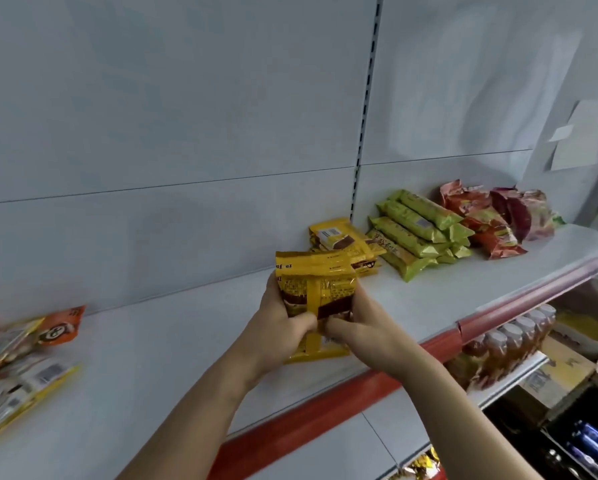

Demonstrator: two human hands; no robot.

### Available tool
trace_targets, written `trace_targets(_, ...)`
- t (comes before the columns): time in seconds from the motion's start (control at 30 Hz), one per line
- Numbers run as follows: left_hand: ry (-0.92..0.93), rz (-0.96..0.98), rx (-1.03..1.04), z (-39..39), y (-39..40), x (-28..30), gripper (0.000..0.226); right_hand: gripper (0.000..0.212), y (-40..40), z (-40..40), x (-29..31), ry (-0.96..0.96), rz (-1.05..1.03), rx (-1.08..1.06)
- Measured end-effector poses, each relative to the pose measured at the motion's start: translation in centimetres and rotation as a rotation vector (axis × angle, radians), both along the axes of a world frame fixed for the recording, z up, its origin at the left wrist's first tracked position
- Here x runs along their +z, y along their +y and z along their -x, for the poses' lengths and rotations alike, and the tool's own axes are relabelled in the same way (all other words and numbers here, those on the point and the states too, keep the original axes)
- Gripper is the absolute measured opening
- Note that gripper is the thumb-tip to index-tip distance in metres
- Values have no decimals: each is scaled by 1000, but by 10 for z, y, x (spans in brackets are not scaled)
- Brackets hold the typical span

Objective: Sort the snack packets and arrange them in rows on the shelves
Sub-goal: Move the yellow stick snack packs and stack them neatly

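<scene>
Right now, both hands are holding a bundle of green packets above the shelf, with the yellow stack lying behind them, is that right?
Not quite: the head view shows the left hand and right hand holding yellow packets. The green packets lie on the shelf, right of the yellow stack.

You have 2 hands, left hand (277,327) and right hand (363,327), holding a stack of yellow packets (316,292), number unclear. Far right: about 5 green packets (415,230); roughly 5 bottles (512,341) below.

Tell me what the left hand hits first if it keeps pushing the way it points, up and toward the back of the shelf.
Likely the yellow packets lying on the shelf just beyond the bundle that the left hand and right hand grip. Depth is hard to judge; past them stands the back panel.
</scene>
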State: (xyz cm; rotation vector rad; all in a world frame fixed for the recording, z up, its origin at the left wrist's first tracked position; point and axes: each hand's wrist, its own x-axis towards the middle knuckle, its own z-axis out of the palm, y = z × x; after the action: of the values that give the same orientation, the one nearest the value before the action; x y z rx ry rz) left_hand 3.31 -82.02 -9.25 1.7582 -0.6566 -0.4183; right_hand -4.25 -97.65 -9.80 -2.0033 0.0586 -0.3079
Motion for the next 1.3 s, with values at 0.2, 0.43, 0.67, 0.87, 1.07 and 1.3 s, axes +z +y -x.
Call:
trace_targets(0.2, 117, -62, 46, 8, -42, 10, 37, 49, -71, 2, 23, 102, 31, 0)
trace_targets(0.43, 194, -231, 244, 31, -118, 10, 53, 48, -136, 13, 32, 291, 57, -44)
trace_targets(0.67, 18, -504, 366, 22, -159, 7, 68, 38, -160, -2, 26, 367, 16, -84)
trace_targets(0.87, 25, -507, 418, 17, -165, 8, 64, 33, -156, -11, 28, 360, 110, -56)
trace_targets(1.07, 33, -455, 441, 22, -155, 12, 64, 35, -160, -10, 37, 327, 273, -112)
trace_targets(1.3, -356, -603, 696, 39, -118, 11, 74, 67, -135, -5, 40, 46, 708, -139)
